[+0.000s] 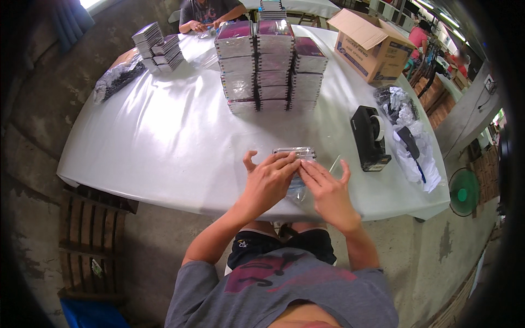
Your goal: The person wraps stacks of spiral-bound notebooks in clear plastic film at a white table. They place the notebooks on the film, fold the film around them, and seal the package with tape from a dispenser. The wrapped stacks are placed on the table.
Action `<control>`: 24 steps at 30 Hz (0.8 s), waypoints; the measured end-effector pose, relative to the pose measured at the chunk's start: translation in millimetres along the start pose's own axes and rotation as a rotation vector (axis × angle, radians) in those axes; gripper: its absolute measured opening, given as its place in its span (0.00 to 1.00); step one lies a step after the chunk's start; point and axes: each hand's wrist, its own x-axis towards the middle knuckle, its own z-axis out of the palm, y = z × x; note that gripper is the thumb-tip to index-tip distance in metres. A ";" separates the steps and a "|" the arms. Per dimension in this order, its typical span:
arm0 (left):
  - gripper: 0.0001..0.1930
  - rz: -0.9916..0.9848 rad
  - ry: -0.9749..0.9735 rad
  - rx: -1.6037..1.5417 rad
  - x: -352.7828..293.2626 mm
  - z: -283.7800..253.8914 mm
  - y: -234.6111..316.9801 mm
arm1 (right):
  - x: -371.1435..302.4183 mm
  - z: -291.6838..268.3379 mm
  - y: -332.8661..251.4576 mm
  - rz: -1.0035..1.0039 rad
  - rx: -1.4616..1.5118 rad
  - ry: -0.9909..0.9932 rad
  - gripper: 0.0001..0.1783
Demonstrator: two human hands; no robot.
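Observation:
At the near edge of the table, my two hands meet over a small pack of notepads in see-through plastic. My left hand lies across its left part, fingers bent and pressed together at the tips, little finger sticking out. From the right, my right hand brings its fingertips against the same wrap, touching the left fingertips; its little finger also stands apart. Both thumbs are hidden beneath. The hands cover most of the pack, and loose film shows below them, between the wrists.
Tall stacks of wrapped notepads stand ahead on the white-covered table. Smaller stacks are at far left. To the right are a black tape dispenser, crumpled plastic and an open cardboard box. Another person sits opposite.

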 end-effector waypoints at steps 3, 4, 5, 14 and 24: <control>0.15 0.001 0.033 0.019 -8.7 4.7 1.9 | -8.6 -10.1 18.2 -0.032 0.374 -0.060 0.21; 0.15 0.000 0.038 0.021 -9.8 5.6 2.9 | -11.6 -13.5 26.7 -0.043 0.520 -0.076 0.22; 0.15 0.000 0.040 0.023 -10.0 6.3 3.6 | -14.7 -15.8 35.7 0.040 0.563 -0.032 0.22; 0.14 0.016 0.076 0.034 -9.0 9.9 5.9 | -60.3 29.1 208.2 0.817 0.114 0.285 0.23; 0.14 0.001 0.080 0.026 -9.9 8.3 6.0 | -55.2 26.1 237.0 1.302 1.034 0.054 0.19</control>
